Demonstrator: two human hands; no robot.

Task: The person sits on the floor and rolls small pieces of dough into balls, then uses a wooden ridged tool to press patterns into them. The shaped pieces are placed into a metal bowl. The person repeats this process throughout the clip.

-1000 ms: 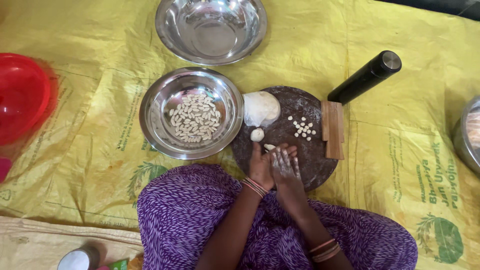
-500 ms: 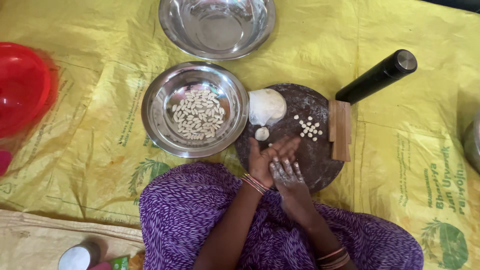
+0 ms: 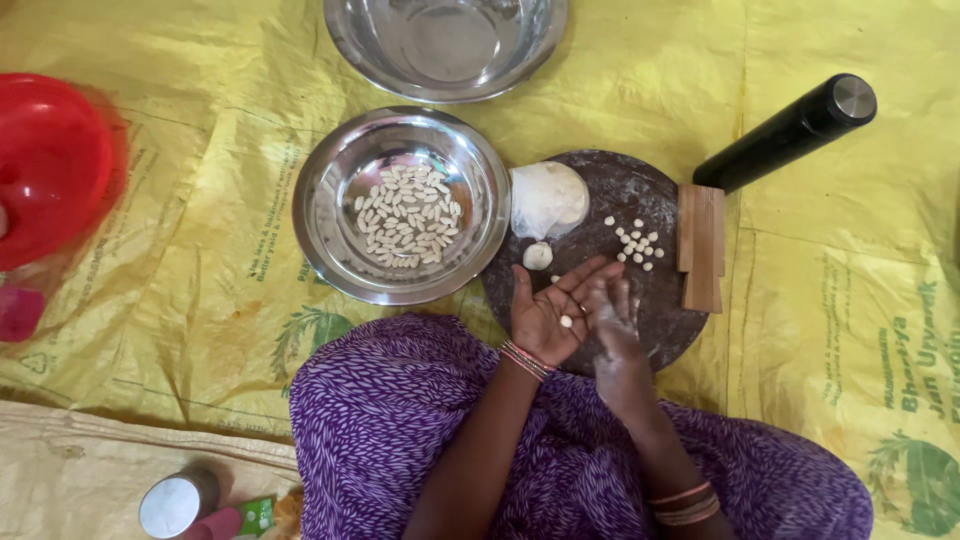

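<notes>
My left hand [image 3: 548, 310] lies palm up over the near edge of a dark round board [image 3: 640, 210], with a tiny white dough piece [image 3: 566, 321] resting on the palm. My right hand [image 3: 610, 310], floury and blurred, rubs beside it with its fingers on the left palm. On the board sit a large dough lump [image 3: 547, 198], a small dough ball [image 3: 537, 256] and a cluster of tiny dough bits [image 3: 633, 245]. Left of the board a steel bowl [image 3: 330, 200] holds several shaped dough pieces [image 3: 405, 215].
An empty steel bowl [image 3: 350, 30] stands at the top. A black cylinder [image 3: 785, 132] and a wooden block [image 3: 702, 245] lie right of the board. A red plastic bowl [image 3: 50, 160] is far left. Yellow sheeting [image 3: 180, 250] covers the floor. A small tin [image 3: 172, 505] sits near my knee.
My hands were pressed together over the board; now the left palm is turned up and spread, showing one small dough piece, and the right hand has slid to its side.
</notes>
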